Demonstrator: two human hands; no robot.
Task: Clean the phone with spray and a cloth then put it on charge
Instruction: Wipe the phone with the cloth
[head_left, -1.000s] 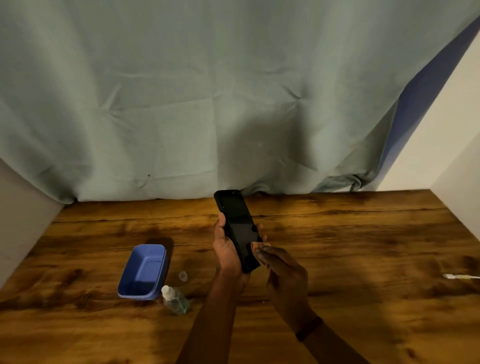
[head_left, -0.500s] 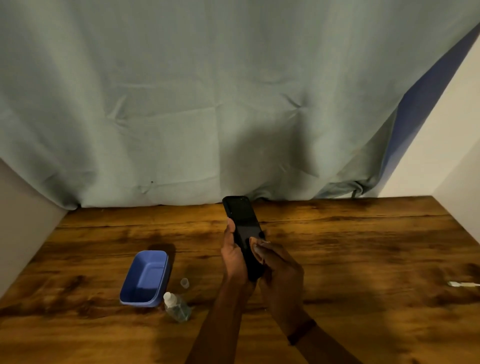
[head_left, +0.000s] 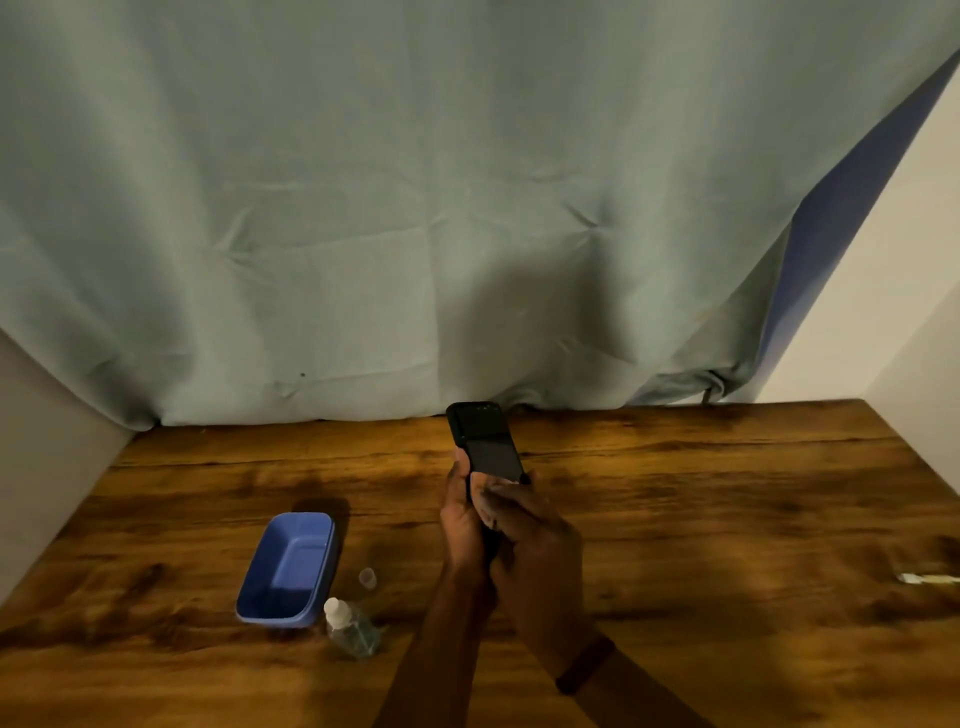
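Observation:
The black phone (head_left: 485, 441) stands tilted above the middle of the wooden table (head_left: 701, 499), screen toward me. My left hand (head_left: 462, 519) grips its lower left edge. My right hand (head_left: 530, 530) covers the lower part of the screen, fingers pressed against it; whether a cloth lies under them I cannot tell. A small clear spray bottle (head_left: 353, 626) with a white nozzle sits on the table to the left, its clear cap (head_left: 367, 577) beside it. The white tip of a charging cable (head_left: 930, 578) lies at the right edge.
A blue plastic tub (head_left: 288, 569) stands left of the bottle. A grey-green curtain (head_left: 415, 208) hangs behind the table. White walls close in on the left and right sides.
My right hand has slid up over the lower screen and now overlaps my left hand. The phone has shifted slightly right and stands more upright.

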